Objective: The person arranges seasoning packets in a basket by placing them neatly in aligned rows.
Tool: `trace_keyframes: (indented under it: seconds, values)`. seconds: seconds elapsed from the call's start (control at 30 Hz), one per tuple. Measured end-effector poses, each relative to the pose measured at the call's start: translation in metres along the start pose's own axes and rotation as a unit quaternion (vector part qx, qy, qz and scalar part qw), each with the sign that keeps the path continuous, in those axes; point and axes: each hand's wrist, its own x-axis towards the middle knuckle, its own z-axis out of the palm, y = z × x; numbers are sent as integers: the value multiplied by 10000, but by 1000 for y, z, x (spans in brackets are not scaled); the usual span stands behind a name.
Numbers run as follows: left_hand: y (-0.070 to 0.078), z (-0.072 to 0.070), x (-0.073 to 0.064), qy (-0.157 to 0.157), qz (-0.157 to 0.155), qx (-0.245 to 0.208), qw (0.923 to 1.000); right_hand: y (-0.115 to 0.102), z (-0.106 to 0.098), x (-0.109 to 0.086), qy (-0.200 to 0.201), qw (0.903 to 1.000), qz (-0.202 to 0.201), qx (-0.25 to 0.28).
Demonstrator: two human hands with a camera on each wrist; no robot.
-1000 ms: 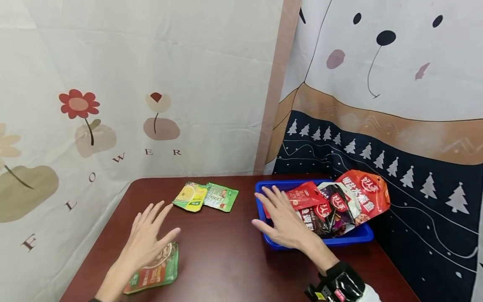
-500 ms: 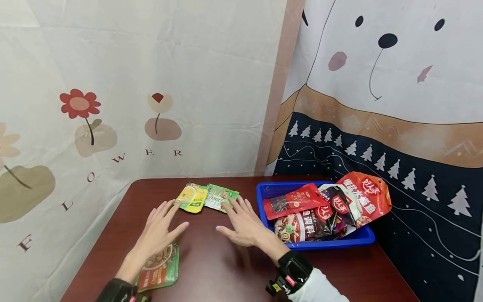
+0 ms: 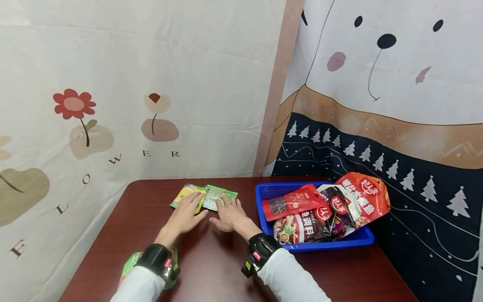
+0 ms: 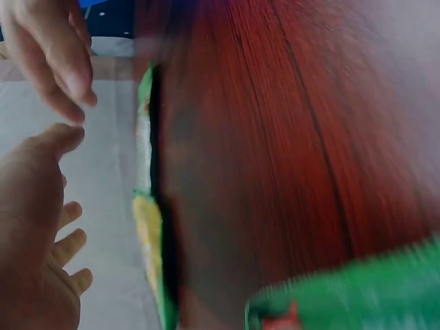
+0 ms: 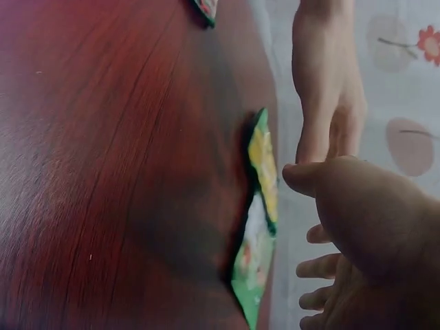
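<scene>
Both hands are positioned above the far side of the bench (image 3: 216,268). Left hand (image 3: 185,214): fingers extended, thumb spread; no item held. Right hand (image 3: 231,215): fingers extended and slightly bent, thumb apart; no item held. Both wrist views show a gap between the visible fingers and the packets.

The yellow packet (image 3: 184,191) lies flat near the far edge of the bench, partly covered by the left hand. Its long axis appears to run from near left to far right. The green packet (image 3: 213,193) lies flat immediately to its right; their adjoining edges appear to meet. In the head view its longer visible span runs left to right, right end slightly nearer the person.

A green-and-red packet (image 3: 129,263) lies beneath the left forearm. The blue tray (image 3: 349,242), at right, contains several pouches (image 3: 302,201).
</scene>
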Motion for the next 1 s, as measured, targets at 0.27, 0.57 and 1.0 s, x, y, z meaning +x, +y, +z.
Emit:
trace_keyframes:
  seconds: [0.27,0.57,1.0]
  values:
    - [-78,101,32,-17,500,445,9978,-4,38,22,190,9988,391,235]
    - [-62,109,32,-117,436,557,9974,4,58,14,549,9956,576,498]
    - [-47,99,22,-428,577,27,9974,25,67,6,1513,9865,-222,-577]
